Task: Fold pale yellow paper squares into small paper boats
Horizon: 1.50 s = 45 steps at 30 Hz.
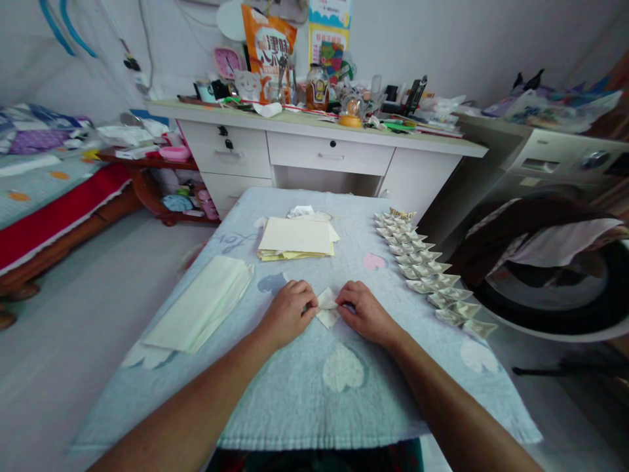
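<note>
Paper (327, 318), small and creased, lies low over the cloth (295, 410), midway between the two hands; the left hand (291, 312) pinches one side with thumb and fingertips, and the right hand (365, 313) pinches the opposite side, a paired hold that probably steadies both edges so the creases stay true; how hard either one presses, I cannot tell; both forearms come in from the near edge, which puts the work central and within easy sight.

Flat sheets (201, 308) lie aslant to the left and a squarish stack (296, 235) sits beyond the hands, both seemingly near enough to reach yet apart from the folding spot; pointed folded pieces (432, 283) run down the right side in a close, slanting row, set there, I judge, so they stay uncrushed and easy to count.
</note>
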Motion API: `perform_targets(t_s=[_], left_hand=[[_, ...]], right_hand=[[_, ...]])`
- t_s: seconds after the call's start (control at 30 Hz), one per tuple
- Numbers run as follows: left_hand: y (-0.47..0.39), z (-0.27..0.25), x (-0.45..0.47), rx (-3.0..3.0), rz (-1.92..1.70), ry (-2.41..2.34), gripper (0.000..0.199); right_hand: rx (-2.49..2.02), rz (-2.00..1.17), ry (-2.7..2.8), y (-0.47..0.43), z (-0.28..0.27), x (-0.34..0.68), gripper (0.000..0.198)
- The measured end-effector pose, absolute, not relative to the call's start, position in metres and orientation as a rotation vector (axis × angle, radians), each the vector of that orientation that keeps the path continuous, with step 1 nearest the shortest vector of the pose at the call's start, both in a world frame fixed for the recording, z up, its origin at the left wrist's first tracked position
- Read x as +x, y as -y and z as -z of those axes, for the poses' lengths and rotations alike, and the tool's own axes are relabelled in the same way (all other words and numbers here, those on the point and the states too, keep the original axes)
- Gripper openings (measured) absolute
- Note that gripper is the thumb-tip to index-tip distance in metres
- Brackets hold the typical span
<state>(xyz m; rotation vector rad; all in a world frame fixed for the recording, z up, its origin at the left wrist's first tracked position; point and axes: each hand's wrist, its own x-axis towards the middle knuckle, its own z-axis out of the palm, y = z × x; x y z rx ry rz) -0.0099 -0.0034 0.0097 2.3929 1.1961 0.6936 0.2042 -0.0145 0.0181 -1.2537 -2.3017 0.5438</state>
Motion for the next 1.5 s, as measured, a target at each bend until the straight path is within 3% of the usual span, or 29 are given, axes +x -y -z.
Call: perform_targets(t_s=[0.13, 0.43, 0.53, 0.67, 1.07, 1.5], left_hand=[[0.003, -0.009, -0.011, 2.354, -0.714, -1.225, 0.005], [0.001, -0.007, -0.009, 2.338, -0.702, -1.299, 0.008], [0.000, -0.007, -0.008, 2.341, -0.691, -1.289, 0.009], [0.001, -0.008, -0.009, 2.341, -0.685, -1.262, 0.006], [0.000, -0.009, -0.013, 2.331, -0.667, -1.234, 0.006], [0.002, -0.013, -0.011, 2.298, -0.626, -1.285, 0.008]], right_hand=[[-1.348, -0.508, 2.228, 0.015, -0.013, 0.204, 0.005], [-1.474, -0.479, 2.201, 0.016, -0.014, 0.201, 0.013], [-1.460, -0.463, 2.188, 0.017, -0.016, 0.199, 0.002], [-1.372, -0.445, 2.216, 0.019, -0.018, 0.192, 0.018], [-1.380, -0.404, 2.319, 0.015, -0.014, 0.186, 0.000], [-1.477, -0.484, 2.244, 0.013, -0.012, 0.188, 0.015]])
